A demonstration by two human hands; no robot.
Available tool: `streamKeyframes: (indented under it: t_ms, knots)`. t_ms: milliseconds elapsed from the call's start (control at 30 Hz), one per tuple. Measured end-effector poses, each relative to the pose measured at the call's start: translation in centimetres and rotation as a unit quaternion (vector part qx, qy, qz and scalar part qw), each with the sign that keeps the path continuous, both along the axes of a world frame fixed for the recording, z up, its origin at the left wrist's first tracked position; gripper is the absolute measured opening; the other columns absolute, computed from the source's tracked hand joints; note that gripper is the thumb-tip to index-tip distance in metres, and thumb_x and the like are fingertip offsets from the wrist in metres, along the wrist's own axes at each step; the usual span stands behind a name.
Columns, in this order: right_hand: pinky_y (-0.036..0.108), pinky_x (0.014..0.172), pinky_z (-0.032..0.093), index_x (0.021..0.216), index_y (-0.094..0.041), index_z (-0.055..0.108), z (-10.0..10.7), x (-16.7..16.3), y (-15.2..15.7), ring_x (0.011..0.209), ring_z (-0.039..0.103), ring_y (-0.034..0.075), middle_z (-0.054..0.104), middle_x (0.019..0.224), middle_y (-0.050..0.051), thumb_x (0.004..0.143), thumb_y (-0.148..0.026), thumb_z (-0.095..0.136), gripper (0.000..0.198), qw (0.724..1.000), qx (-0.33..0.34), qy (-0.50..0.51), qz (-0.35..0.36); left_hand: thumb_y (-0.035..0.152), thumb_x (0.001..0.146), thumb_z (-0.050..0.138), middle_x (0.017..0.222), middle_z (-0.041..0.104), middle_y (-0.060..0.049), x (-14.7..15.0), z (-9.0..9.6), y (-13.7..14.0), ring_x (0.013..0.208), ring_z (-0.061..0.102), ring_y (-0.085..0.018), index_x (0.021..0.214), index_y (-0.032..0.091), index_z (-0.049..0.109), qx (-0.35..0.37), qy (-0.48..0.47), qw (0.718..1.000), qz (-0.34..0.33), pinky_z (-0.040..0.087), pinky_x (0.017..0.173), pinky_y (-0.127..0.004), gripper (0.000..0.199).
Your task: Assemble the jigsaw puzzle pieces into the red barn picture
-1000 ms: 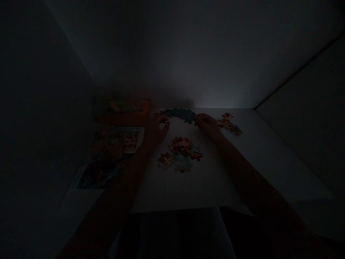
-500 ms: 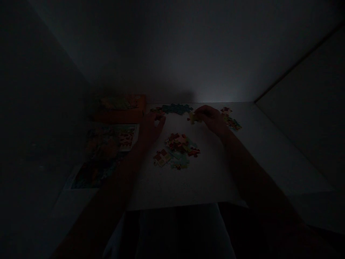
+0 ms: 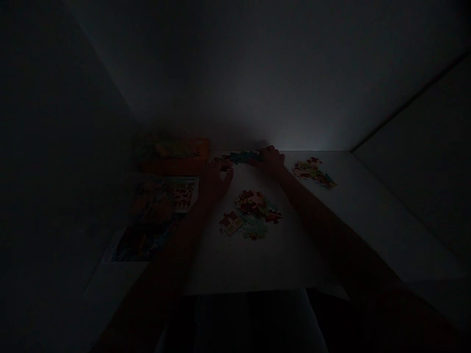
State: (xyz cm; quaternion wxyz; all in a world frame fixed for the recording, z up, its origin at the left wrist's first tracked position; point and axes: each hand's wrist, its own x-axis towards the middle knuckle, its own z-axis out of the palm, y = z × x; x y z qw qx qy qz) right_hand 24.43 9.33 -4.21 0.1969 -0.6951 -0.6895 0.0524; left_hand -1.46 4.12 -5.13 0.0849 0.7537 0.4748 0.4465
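Observation:
The scene is very dark. My right hand (image 3: 271, 161) reaches to the back of the table, its fingers apart over a row of teal puzzle pieces (image 3: 241, 157). No piece shows in it, though its fingertips are hard to make out. My left hand (image 3: 214, 182) rests by the reddish puzzle pieces (image 3: 222, 161) at the back left, thumb apart from the fingers and nothing visible between them. Nearer to me, between my forearms, lies a mixed pile of puzzle pieces (image 3: 253, 203) in red, pink and pale green. A brown-and-cream puzzle piece (image 3: 231, 223) lies at its left edge.
Another group of puzzle pieces (image 3: 314, 172) lies at the right. An orange box (image 3: 176, 165) stands at the back left, with a printed picture sheet (image 3: 143, 242) in front of it, partly behind my left arm. A pale wall (image 3: 294, 98) rises behind the white table (image 3: 250, 269).
My right hand has moved left onto the teal pieces, and the yellowish puzzle piece it held is no longer seen in it. My left hand stays by the reddish pieces. The view has shifted slightly.

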Motion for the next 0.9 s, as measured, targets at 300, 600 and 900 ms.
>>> streamKeyframes:
  t_ms: [300, 600, 900]
  knots:
    - [0.046, 0.107, 0.051, 0.140, -0.016, 0.068, 0.6, 0.1, -1.4, 0.108, 0.068, 0.030, 0.073, 0.120, 0.014, 0.094, -0.050, 0.074, 0.058, 0.994, -0.029, 0.100, 0.046, 0.040, 0.106, 0.066, 0.109, 0.076, -0.012, 0.3, 0.2, -0.4, 0.107, 0.071, -0.031, 0.109, 0.021, 0.075, 0.003, 0.011, 1.000, 0.009, 0.056, 0.099, -0.047, 0.021]
    - [0.032, 0.080, 0.057, 0.121, -0.022, 0.060, -0.5, 2.3, -7.4, 0.091, 0.066, 0.021, 0.072, 0.110, 0.007, 0.082, -0.078, 0.077, 0.070, 0.915, -0.019, 0.385, 0.115, 0.058, 0.099, 0.081, 0.107, 0.079, -0.009, 1.6, 0.1, -1.3, 0.095, 0.075, -0.027, 0.130, 0.023, 0.072, -0.074, -0.013, 0.993, -0.089, 0.057, 0.089, -0.043, 0.048]
    - [0.057, 0.128, 0.032, 0.117, -0.028, 0.083, 2.1, 0.4, -10.4, 0.133, 0.059, 0.033, 0.071, 0.132, 0.009, 0.107, -0.046, 0.065, 0.027, 0.962, 0.122, 0.097, 0.225, 0.087, 0.102, 0.060, 0.113, 0.081, -0.012, 2.1, 1.8, -1.9, 0.096, 0.079, -0.025, 0.122, 0.021, 0.077, -0.246, -0.211, 0.924, -0.204, 0.065, 0.084, -0.037, 0.071]
